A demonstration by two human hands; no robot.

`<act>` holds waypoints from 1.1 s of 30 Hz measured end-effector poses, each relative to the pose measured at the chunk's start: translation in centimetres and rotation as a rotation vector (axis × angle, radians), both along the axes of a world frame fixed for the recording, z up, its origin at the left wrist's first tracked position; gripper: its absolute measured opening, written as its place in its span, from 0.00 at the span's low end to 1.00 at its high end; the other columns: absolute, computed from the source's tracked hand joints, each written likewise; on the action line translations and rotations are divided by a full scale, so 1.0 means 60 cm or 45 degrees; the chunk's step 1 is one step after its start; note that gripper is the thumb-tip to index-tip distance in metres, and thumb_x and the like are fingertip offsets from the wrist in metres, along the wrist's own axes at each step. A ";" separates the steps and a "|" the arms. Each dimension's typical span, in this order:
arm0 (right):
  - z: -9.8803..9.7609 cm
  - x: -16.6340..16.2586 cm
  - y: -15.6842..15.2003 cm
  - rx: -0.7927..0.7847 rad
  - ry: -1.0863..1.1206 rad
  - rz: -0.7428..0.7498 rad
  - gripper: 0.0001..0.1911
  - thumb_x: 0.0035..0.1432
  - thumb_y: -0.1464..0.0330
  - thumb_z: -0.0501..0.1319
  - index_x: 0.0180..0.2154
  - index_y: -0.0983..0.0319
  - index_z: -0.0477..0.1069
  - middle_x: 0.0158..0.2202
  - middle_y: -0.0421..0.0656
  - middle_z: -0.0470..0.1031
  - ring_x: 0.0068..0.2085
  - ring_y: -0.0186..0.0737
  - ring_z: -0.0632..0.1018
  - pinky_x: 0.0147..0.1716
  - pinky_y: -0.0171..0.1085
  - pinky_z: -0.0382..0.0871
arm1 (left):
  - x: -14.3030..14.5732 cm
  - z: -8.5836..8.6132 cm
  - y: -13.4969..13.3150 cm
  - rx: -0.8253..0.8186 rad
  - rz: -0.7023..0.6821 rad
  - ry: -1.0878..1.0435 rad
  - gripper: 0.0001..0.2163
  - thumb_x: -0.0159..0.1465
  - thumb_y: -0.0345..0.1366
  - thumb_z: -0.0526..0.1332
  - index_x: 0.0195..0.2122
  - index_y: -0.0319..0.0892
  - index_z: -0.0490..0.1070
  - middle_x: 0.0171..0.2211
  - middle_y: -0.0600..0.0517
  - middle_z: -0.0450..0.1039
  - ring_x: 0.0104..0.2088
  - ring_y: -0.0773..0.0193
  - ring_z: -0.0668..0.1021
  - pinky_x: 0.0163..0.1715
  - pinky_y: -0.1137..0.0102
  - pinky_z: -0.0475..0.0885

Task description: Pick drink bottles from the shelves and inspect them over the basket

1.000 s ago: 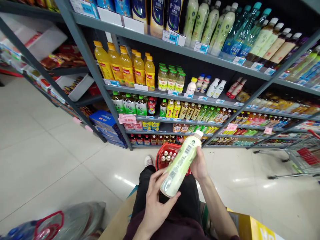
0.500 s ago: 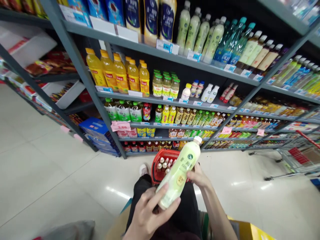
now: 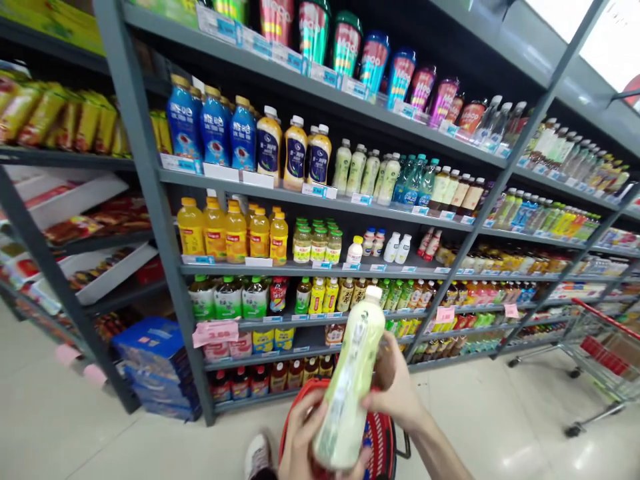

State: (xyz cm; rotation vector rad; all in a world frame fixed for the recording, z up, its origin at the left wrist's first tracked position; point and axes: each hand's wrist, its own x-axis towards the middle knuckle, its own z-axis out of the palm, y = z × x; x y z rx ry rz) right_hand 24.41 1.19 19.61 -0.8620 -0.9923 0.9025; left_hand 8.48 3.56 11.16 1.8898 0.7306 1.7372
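Observation:
A pale green drink bottle (image 3: 353,380) with a white cap is held tilted in front of me, its cap up and leaning to the right. My left hand (image 3: 303,433) is closed round its lower end, the fingers partly hidden behind it. My right hand (image 3: 397,393) grips the right side at mid-height, with the thumb on the front. A whitish panel with blurred print faces me. Below the bottle is a red basket (image 3: 293,410), largely covered by the bottle and hands. Similar pale green bottles (image 3: 357,167) stand on the shelf ahead.
Grey shelving (image 3: 250,183) full of drinks spans the view. Orange juice bottles (image 3: 235,230) stand on a middle shelf. Blue cartons (image 3: 155,367) are stacked on the floor at left. A shopping cart (image 3: 600,353) stands at right. My shoe (image 3: 259,453) shows below.
My view has tilted up, bringing higher shelves with cups into sight. The bottle has turned in my hands, so a different side of it faces me. Both hands still hold it.

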 end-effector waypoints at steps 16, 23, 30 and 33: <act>0.195 0.039 0.009 -0.042 -0.594 -0.401 0.50 0.40 0.64 0.81 0.59 0.51 0.57 0.53 0.46 0.72 0.52 0.51 0.79 0.35 0.41 0.82 | 0.042 0.147 0.093 -0.405 -0.604 0.098 0.33 0.60 0.43 0.70 0.64 0.43 0.61 0.61 0.37 0.72 0.56 0.47 0.80 0.54 0.57 0.79; 0.192 0.052 0.046 0.032 -0.561 -0.361 0.40 0.44 0.62 0.79 0.55 0.56 0.63 0.55 0.48 0.76 0.54 0.52 0.80 0.54 0.50 0.77 | 0.059 0.148 0.141 0.261 -0.217 0.253 0.30 0.67 0.38 0.65 0.68 0.47 0.55 0.68 0.37 0.64 0.66 0.48 0.70 0.61 0.52 0.73; 0.237 0.114 0.127 0.269 -0.463 -0.623 0.38 0.40 0.63 0.80 0.51 0.55 0.64 0.52 0.47 0.77 0.49 0.49 0.81 0.49 0.49 0.80 | 0.013 0.080 0.182 0.318 0.003 0.582 0.19 0.70 0.31 0.57 0.62 0.47 0.68 0.64 0.40 0.68 0.62 0.49 0.74 0.58 0.52 0.76; 0.298 0.151 0.180 0.464 -0.486 -0.803 0.40 0.39 0.62 0.79 0.52 0.55 0.64 0.54 0.49 0.75 0.52 0.51 0.80 0.47 0.50 0.81 | -0.019 0.024 0.163 0.212 -0.122 0.684 0.15 0.69 0.32 0.61 0.55 0.51 0.74 0.53 0.45 0.76 0.52 0.52 0.81 0.48 0.57 0.81</act>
